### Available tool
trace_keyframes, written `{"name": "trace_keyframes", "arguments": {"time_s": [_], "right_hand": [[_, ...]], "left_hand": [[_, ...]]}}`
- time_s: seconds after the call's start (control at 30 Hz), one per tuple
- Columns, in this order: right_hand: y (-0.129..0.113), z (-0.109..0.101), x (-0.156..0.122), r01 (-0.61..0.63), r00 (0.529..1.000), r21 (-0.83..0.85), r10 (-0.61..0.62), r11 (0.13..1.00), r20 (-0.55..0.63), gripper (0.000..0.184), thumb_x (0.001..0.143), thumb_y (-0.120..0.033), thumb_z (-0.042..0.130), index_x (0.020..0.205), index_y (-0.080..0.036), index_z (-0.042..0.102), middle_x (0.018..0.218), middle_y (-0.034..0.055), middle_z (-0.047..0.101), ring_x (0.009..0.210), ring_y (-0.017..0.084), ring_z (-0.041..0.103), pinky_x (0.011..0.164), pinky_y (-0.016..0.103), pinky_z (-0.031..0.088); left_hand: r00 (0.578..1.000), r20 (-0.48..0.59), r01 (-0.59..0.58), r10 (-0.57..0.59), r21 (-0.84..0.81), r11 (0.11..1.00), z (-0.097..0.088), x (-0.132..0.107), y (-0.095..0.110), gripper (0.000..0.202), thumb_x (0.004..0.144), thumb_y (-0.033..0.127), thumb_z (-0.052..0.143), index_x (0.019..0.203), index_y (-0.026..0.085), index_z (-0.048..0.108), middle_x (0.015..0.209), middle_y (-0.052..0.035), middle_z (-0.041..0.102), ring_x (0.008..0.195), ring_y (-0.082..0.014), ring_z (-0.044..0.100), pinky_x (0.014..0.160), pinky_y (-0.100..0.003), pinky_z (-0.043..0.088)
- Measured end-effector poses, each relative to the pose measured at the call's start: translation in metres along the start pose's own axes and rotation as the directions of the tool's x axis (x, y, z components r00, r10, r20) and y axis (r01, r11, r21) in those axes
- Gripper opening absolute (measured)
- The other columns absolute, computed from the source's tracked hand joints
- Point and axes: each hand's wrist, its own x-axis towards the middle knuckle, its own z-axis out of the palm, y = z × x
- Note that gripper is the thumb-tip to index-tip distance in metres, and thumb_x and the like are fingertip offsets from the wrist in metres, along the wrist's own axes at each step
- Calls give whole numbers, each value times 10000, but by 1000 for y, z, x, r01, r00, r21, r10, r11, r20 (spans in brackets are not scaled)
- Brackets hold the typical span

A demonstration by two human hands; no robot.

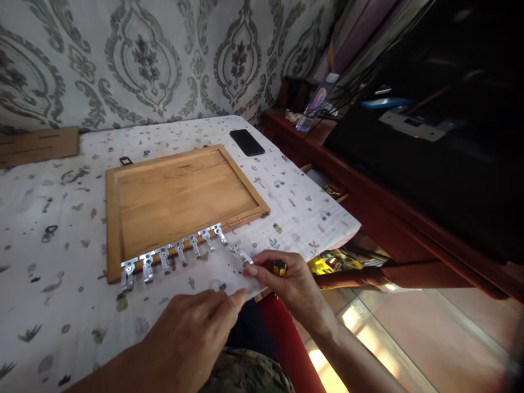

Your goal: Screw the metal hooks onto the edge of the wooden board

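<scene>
Head view: the right hand (289,278) has its grip closed, thumb and fingertips pinching the end of a metal hook (242,253), a yellow-and-black handle (280,267) tucked among the fingers. The hook sits just beyond the right end of the row of hooks (179,252) along the wooden board (176,191). The left hand (200,322) is curled nearby — contents hidden, cannot tell. Good practice: pinch lightly, keep the hook aligned with the row, handle clear of the metal. The near edge of the cloth-covered bench (319,215) is close — a dropped hook could fall. Room for moving lies right of the board.
</scene>
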Motion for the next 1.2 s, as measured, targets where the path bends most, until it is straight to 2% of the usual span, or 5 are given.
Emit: {"name": "trace_keyframes", "arguments": {"time_s": [0.17, 0.33, 0.8, 1.0, 1.2], "right_hand": [[-5, -3, 15, -54, 998, 63, 56, 997, -18, 349, 670, -513, 930, 744, -195, 807, 704, 43, 762, 535, 95, 499, 471, 239, 357], [-13, -3, 27, -93, 995, 109, 88, 990, 50, 383, 683, -527, 917, 750, -175, 781, 663, 13, 732, 426, 24, 293, 405, 226, 145], [-12, 0, 40, -186, 978, 170, 167, 968, 122, 321, 672, -417, 931, 810, -168, 781, 723, 4, 757, 420, 8, 290, 380, 209, 123], [-13, -1, 45, -223, 971, 207, 198, 953, 133, 352, 622, -374, 968, 818, -177, 753, 716, -9, 740, 436, 11, 305, 385, 200, 133], [-17, 0, 48, -239, 967, 175, 216, 955, 137, 359, 622, -351, 970, 832, -170, 742, 669, -42, 692, 406, 0, 285, 382, 210, 112]], "left_hand": [[995, 61, -79, 75, 68, 995, 1, 0, 2, 517, 901, -4, 391, 1399, 131, 419, 925, -34, 765, 784, -215, 759, 631, -355, 626], [996, 55, 66, -74, 135, 989, -4, 0, -7, 531, 1000, 43, 368, 1516, 156, 317, 947, -39, 775, 783, -208, 766, 636, -342, 589], [958, 286, -52, -3, 187, 981, -8, 17, -1, 719, 826, 58, 549, 1530, 76, 406, 1021, -110, 763, 900, -261, 727, 722, -378, 597], [977, 162, -176, 138, 254, 951, -3, 18, 5, 547, 933, 98, 478, 1475, 20, 483, 1002, -133, 756, 894, -259, 706, 750, -382, 590], [985, -51, -148, 165, 249, 957, -13, 13, -3, 489, 1010, 94, 377, 1464, 130, 556, 981, -107, 756, 907, -250, 685, 804, -382, 565]]}}
